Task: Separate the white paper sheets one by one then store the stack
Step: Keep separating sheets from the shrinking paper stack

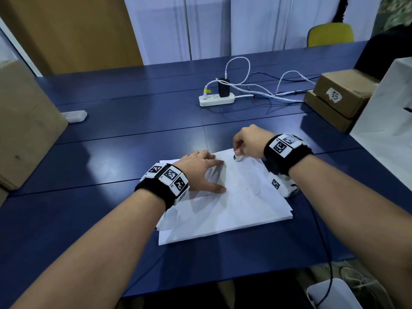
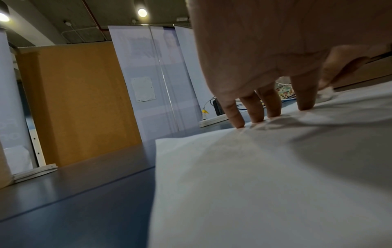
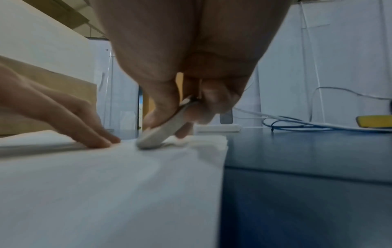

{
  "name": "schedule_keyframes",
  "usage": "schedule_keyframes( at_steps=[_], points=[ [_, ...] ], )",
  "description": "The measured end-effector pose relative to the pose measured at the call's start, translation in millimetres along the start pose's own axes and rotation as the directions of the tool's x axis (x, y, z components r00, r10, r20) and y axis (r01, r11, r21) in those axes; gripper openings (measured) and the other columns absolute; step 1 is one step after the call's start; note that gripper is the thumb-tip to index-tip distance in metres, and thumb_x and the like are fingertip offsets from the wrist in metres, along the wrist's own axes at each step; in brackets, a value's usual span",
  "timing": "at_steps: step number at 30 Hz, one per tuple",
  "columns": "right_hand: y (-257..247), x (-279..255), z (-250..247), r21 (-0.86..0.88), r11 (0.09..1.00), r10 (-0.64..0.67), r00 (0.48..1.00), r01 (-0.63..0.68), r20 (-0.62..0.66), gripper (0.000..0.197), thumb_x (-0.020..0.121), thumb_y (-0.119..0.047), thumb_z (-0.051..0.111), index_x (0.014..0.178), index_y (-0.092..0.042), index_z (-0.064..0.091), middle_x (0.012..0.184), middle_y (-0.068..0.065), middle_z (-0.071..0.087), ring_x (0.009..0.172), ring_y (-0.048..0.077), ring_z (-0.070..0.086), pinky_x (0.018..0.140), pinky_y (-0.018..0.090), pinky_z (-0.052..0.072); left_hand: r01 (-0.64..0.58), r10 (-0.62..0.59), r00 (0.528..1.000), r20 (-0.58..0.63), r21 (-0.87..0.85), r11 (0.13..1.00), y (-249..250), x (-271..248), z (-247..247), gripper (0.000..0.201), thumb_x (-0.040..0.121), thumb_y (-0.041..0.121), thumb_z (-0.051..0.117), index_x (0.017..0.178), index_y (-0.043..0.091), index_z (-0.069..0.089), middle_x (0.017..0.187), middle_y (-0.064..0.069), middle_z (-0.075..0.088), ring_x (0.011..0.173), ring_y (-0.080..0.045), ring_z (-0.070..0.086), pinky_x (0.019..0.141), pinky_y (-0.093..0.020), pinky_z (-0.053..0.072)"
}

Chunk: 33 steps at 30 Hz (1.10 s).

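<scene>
A stack of white paper sheets (image 1: 234,208) lies on the blue table (image 1: 124,139), its layers slightly fanned at the near edge. My left hand (image 1: 200,172) presses flat on the top sheet with spread, straight fingers (image 2: 254,110). My right hand (image 1: 242,146) is at the stack's far right corner. It pinches a small white oval object (image 1: 238,157) between thumb and fingers. In the right wrist view the small white oval object (image 3: 157,134) touches the paper (image 3: 106,184) with its lower end, just right of my left fingertips (image 3: 99,139).
A white power strip (image 1: 216,99) with a black adapter and looping white cables lies behind the stack. Stacked cardboard boxes (image 1: 341,94) and a tall white box (image 1: 388,121) stand at the right. A big cardboard box (image 1: 22,121) stands at the left.
</scene>
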State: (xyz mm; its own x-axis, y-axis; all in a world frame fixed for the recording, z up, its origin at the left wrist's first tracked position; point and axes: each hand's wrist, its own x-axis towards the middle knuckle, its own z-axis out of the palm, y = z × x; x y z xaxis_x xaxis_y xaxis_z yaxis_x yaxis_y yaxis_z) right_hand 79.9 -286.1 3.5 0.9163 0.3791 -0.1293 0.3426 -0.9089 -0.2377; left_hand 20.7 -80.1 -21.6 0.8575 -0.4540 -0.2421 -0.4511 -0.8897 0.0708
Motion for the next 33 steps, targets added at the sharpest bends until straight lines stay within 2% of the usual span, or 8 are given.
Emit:
schedule_keyframes(
  at_steps=[4, 9, 12, 15, 20, 25, 29, 33],
  points=[
    [-4, -14, -1, 0.029, 0.999, -0.044, 0.987, 0.040, 0.152, 0.006, 0.079, -0.018, 0.077, 0.080, -0.023, 0.076, 0.075, -0.005, 0.071, 0.077, 0.013, 0.064, 0.073, 0.024, 0.050, 0.004, -0.004, 1.000, -0.001, -0.001, 1.000, 0, -1, 0, 0.092, 0.074, 0.079, 0.058, 0.151, 0.038, 0.031, 0.150, 0.001, 0.035, 0.131, -0.025, 0.035, 0.109, -0.038, 0.032],
    [-2, -3, -3, 0.006, 0.999, 0.031, 0.997, -0.031, -0.066, 0.003, 0.082, -0.021, 0.071, 0.084, -0.020, 0.074, 0.084, 0.000, 0.072, 0.084, 0.022, 0.066, 0.070, 0.029, 0.052, -0.002, 0.002, 1.000, 0.002, -0.009, 1.000, -1, 0, 0, 0.092, 0.073, 0.079, 0.058, 0.151, 0.039, 0.031, 0.149, 0.001, 0.035, 0.131, -0.025, 0.035, 0.109, -0.039, 0.032],
    [-4, -10, -3, 0.022, 1.000, -0.004, 0.999, 0.004, 0.033, 0.007, 0.080, -0.013, 0.072, 0.081, -0.019, 0.075, 0.073, -0.005, 0.069, 0.074, 0.013, 0.061, 0.060, 0.021, 0.043, 0.001, -0.001, 1.000, 0.003, 0.000, 1.000, -1, 0, 0, 0.092, 0.074, 0.079, 0.058, 0.152, 0.038, 0.030, 0.150, 0.001, 0.034, 0.131, -0.025, 0.034, 0.109, -0.038, 0.031],
    [-6, -14, 0, 0.016, 1.000, -0.019, 0.992, 0.017, 0.128, 0.006, 0.080, -0.014, 0.074, 0.081, -0.020, 0.076, 0.073, -0.004, 0.070, 0.074, 0.012, 0.061, 0.067, 0.022, 0.047, 0.001, -0.001, 1.000, 0.003, -0.006, 1.000, -1, 1, 0, 0.092, 0.074, 0.079, 0.058, 0.151, 0.039, 0.030, 0.150, 0.001, 0.034, 0.132, -0.024, 0.034, 0.108, -0.037, 0.031],
    [-5, -2, -1, -0.006, 1.000, 0.030, 0.998, -0.031, -0.052, 0.003, 0.082, -0.019, 0.071, 0.081, -0.021, 0.073, 0.086, 0.004, 0.074, 0.085, 0.025, 0.067, 0.070, 0.028, 0.051, -0.005, 0.005, 1.000, -0.007, -0.008, 1.000, -1, 1, 1, 0.091, 0.074, 0.079, 0.058, 0.151, 0.039, 0.030, 0.150, 0.001, 0.034, 0.132, -0.024, 0.034, 0.108, -0.037, 0.030],
    [-6, -14, 1, 0.013, 0.999, -0.036, 0.985, 0.034, 0.170, 0.010, 0.078, -0.012, 0.074, 0.075, -0.022, 0.075, 0.076, -0.003, 0.075, 0.077, 0.014, 0.066, 0.070, 0.024, 0.050, 0.002, -0.002, 1.000, 0.002, 0.002, 1.000, -1, 2, 0, 0.093, 0.074, 0.079, 0.058, 0.152, 0.039, 0.030, 0.151, 0.002, 0.033, 0.132, -0.024, 0.034, 0.108, -0.037, 0.031],
    [-4, -4, 2, -0.021, 1.000, 0.007, 1.000, -0.007, -0.005, 0.002, 0.081, -0.020, 0.073, 0.083, -0.021, 0.075, 0.084, 0.000, 0.074, 0.083, 0.020, 0.067, 0.073, 0.027, 0.052, -0.001, 0.001, 1.000, -0.002, 0.001, 1.000, -2, 2, 1, 0.093, 0.073, 0.080, 0.058, 0.152, 0.038, 0.030, 0.149, 0.000, 0.035, 0.131, -0.025, 0.036, 0.108, -0.038, 0.033],
    [-2, -16, -1, 0.018, 0.999, -0.040, 0.992, 0.038, 0.121, 0.011, 0.079, -0.010, 0.071, 0.077, -0.020, 0.075, 0.071, -0.005, 0.071, 0.066, 0.008, 0.064, 0.055, 0.020, 0.049, 0.001, -0.001, 1.000, 0.001, 0.003, 1.000, -2, 2, 2, 0.094, 0.072, 0.081, 0.058, 0.151, 0.039, 0.030, 0.150, 0.000, 0.035, 0.131, -0.025, 0.036, 0.110, -0.039, 0.033]
  ],
)
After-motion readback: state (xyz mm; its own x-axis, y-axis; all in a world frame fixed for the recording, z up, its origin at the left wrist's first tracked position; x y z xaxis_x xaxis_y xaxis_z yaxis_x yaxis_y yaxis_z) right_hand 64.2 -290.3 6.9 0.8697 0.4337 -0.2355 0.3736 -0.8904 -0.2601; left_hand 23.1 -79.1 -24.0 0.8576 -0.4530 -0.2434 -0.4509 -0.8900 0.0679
